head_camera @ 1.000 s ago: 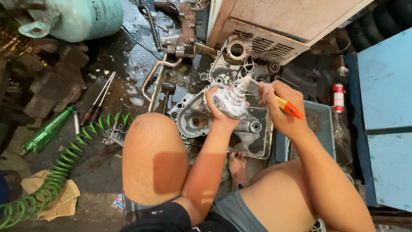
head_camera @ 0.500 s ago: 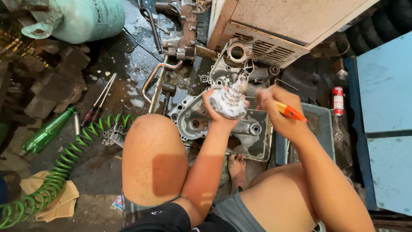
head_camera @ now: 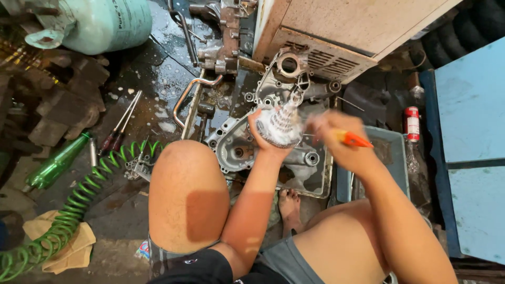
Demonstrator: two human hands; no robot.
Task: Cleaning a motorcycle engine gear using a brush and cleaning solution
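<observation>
Soapy gear cluster [head_camera: 281, 126], stepped and toothed, held up above the grey engine case half [head_camera: 263, 152] lying in a shallow metal tray [head_camera: 321, 186] on the wet floor [head_camera: 147, 89]. Left hand [head_camera: 265, 139] cupped under the wide end, fingers [head_camera: 254, 122] wrapped and clamped around its rim, narrow end tilted up and away, probably so the teeth face the brush and the suds drip back into the tray. Right hand [head_camera: 336, 139] just beside the cluster, blurred, fingers closed around an orange-handled brush [head_camera: 355, 139]; bristle end lost in the blur, contact with the gears not clear. Both knees raised either side, one bare foot [head_camera: 289, 205] resting at the tray edge. Further out: a second case cover [head_camera: 284, 79] leaning against a beige metal box [head_camera: 336, 37], a bent chrome bar [head_camera: 187, 97], two screwdrivers [head_camera: 120, 126], a green glass bottle [head_camera: 52, 163], a coiled green air hose [head_camera: 68, 210] over a tan rag [head_camera: 73, 247], a pale green gas cylinder [head_camera: 105, 23], a red spray can [head_camera: 412, 123] beside a blue panel [head_camera: 468, 131].
</observation>
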